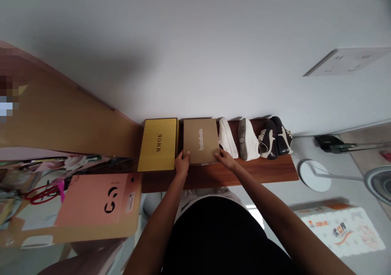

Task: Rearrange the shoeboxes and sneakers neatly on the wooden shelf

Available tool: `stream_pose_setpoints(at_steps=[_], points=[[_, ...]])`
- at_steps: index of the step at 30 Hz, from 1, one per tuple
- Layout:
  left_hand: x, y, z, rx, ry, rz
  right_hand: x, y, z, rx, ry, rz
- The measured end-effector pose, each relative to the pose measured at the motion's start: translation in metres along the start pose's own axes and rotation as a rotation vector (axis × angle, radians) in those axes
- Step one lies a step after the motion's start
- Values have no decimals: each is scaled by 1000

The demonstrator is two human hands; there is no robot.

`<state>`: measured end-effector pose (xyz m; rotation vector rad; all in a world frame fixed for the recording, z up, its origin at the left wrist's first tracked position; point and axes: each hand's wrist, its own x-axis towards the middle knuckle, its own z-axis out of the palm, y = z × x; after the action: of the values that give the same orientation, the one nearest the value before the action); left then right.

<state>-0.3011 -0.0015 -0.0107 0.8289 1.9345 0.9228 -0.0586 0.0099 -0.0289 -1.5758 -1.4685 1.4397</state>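
Two hands: we are seeing both working on a single box, the left hand [182,164] at its near left corner and the right hand [225,159] at its near right corner. They are staying apart, with the fingers bending over the box edges, and they appear to be clamping it between them.

Step in hand: we are logging a two-handed hold on the kraft cardboard box [200,140], printed "balabala", which is lying flat at the back of the wooden counter [262,171].

Things alongside: a yellow box [158,145] marked "MMOK" is sitting just left of the kraft cardboard box, with a narrow gap between them. A pair of white sneakers [241,140] is crowding its right side, and a pair of dark sneakers with white stripes [275,137] is lying beyond those.

Rest: we are noting a white wall [195,51] behind the counter and a wooden panel [67,116] meeting it on the left. A pink-faced cardboard carton [91,201] is leaning low on the left, while a floor fan [378,183] and a pack of tissues [339,230] are sitting on the floor to the right.
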Motion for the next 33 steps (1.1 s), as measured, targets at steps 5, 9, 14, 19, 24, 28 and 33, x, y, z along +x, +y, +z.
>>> stream_pose_setpoints(at_steps=[5,9,14,19,24,28,33], points=[[6,-1,7,59,6,14,7,1,4,-68,45,30],[11,-2,9,67,-7,29,11,2,7,-126,72,46],[14,5,9,130,-7,51,16,-4,11,-162,116,63],[-3,21,11,217,120,116,9,-12,10,-134,269,79],[-51,32,45,-3,-44,239,-30,4,-43,-15,468,3],[-77,33,105,-80,-454,128,-60,36,-107,-184,695,108],[-78,35,175,201,-322,-13,-52,59,-151,-484,534,151]])
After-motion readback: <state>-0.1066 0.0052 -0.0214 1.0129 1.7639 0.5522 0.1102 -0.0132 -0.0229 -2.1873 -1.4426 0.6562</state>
